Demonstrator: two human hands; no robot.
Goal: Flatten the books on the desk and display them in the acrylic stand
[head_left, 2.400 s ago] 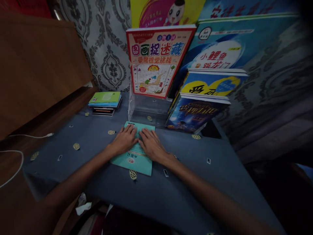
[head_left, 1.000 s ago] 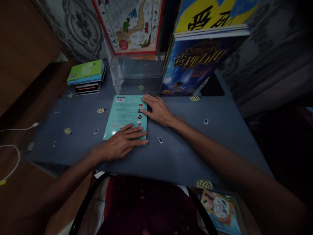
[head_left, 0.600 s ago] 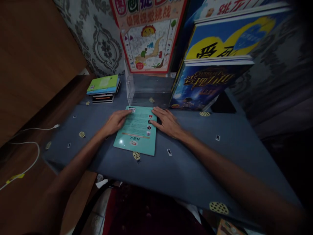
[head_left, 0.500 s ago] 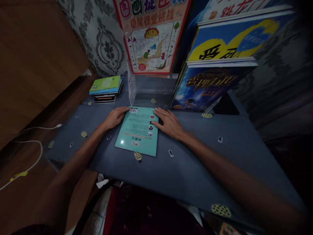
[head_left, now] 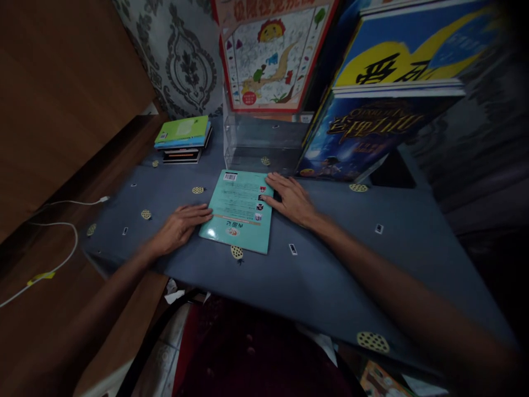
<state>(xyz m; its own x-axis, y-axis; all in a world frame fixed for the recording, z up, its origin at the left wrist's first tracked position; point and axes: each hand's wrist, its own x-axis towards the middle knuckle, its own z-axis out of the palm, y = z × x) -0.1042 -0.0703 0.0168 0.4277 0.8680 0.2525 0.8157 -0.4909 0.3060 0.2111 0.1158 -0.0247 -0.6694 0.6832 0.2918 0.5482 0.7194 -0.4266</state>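
Observation:
A teal paperback book (head_left: 237, 207) lies flat on the table, its barcode corner at the far left and its printed title upside down to me. My right hand (head_left: 289, 199) rests along the book's right edge, fingers stretched forward and thumb on the cover. At the near part of the left edge is my left hand (head_left: 182, 226), palm down on the cloth, with its fingers extended and the tips at the book's side. Neither hand is wrapped around the book.
Behind the book stands a clear acrylic rack (head_left: 264, 138) with a red-bordered picture book (head_left: 276, 60). A dark blue book (head_left: 359, 135) and a blue-yellow book (head_left: 409, 47) stand at right. A small book stack (head_left: 184, 138) sits far left. A white cable (head_left: 76, 248) hangs beside the table.
My left hand has slid toward me along the book's left side, from its far corner to near the front. The right hand stays at the right edge. The view has shifted slightly.

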